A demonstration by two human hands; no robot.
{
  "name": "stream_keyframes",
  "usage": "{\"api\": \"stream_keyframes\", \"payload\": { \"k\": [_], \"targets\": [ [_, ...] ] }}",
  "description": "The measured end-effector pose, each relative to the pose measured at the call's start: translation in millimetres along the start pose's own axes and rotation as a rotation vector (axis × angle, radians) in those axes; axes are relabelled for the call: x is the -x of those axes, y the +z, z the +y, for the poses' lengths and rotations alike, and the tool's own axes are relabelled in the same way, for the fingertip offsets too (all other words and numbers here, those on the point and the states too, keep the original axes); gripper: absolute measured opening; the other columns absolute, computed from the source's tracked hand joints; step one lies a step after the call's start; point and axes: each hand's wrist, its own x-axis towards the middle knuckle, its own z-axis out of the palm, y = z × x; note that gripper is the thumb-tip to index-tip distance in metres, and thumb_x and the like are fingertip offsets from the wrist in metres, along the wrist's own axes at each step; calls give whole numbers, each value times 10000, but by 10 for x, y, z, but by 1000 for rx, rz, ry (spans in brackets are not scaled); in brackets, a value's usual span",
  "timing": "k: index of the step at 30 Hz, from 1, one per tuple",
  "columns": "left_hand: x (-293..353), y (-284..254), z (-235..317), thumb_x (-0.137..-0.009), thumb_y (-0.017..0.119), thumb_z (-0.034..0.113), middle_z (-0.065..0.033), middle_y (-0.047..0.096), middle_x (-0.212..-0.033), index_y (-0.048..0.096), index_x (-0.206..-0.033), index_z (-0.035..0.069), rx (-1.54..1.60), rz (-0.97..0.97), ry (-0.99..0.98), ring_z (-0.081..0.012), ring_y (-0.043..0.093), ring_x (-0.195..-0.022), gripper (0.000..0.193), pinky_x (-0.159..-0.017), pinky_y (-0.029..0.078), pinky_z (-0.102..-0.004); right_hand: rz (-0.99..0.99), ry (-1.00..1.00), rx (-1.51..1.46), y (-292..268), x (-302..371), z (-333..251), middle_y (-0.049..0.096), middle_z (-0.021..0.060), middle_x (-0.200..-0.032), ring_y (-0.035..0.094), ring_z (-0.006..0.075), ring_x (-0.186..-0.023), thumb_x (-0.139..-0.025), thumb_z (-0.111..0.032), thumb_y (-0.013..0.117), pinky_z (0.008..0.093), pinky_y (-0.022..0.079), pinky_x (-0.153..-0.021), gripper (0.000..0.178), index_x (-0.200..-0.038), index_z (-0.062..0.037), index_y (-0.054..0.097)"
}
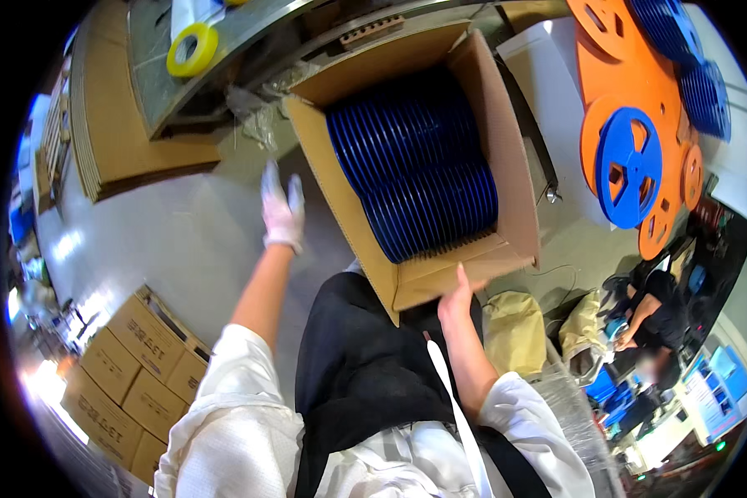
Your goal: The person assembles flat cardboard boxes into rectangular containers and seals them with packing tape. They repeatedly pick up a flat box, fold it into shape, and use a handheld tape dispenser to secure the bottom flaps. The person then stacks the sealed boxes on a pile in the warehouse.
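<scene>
An open cardboard box (515,166) stands in front of me. Inside it, blue plastic reels (415,158) are packed on edge in two rows, close together. My left hand (283,212) wears a thin whitish glove and hangs apart from the box on its left side, fingers stretched and spread, holding nothing. My right hand (456,300) is bare and at the box's near flap (423,286); its thumb points up over the cardboard, and some of its fingers are partly hidden.
Orange reels (622,70) and a blue reel (631,166) lie on a surface at right. Yellow tape (192,50) rests on the bench upper left. Flat cardboard (116,100) and stacked cartons (137,373) are at left. Beige sacks (513,332) and a seated person (660,307) are at right.
</scene>
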Motion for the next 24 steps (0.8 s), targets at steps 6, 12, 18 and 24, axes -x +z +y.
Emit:
{"api": "stream_keyframes", "payload": {
  "k": [6, 12, 18, 24],
  "targets": [
    [-1442, 36, 781, -830, 659, 368, -153, 472, -1384, 390, -1414, 167, -636, -285, 169, -318, 402, -1317, 674, -1120, 255, -441, 68, 148, 228, 424, -864, 21, -183, 79, -1574, -120, 260, -1452, -835, -386, 696, 442, 47, -1167, 1108, -1499, -176, -165],
    [-1209, 261, 711, -890, 456, 134, -55, 654, -1183, 589, -1195, 173, -1142, -494, 576, -181, 523, -1229, 335, -1144, 169, -496, -140, 341, 354, 103, -1527, 351, -58, 104, -1591, 64, 296, -1450, -862, -402, 656, 497, 210, -1126, 1028, -1514, -157, -101],
    [-1142, 181, 971, -867, 592, 393, -126, 641, -1151, 621, -1172, 144, -913, -555, 467, -283, 526, -1191, 395, -1122, 270, -415, -89, 328, 788, 154, -1420, 404, -286, 158, -1527, -122, 351, -1445, -819, -488, 674, 537, 138, -1144, 1081, -1515, -142, -77],
    [-1418, 412, 959, -928, 479, 446, -182, 682, -914, 651, -1051, 125, -843, -479, 379, -373, 631, -900, 385, -859, 459, -430, -185, 326, 786, 4, -1754, 566, -248, 161, -1542, -36, 357, -1451, -809, -512, 671, 547, 112, -1139, 1131, -1501, -94, -120]
  ]
}}
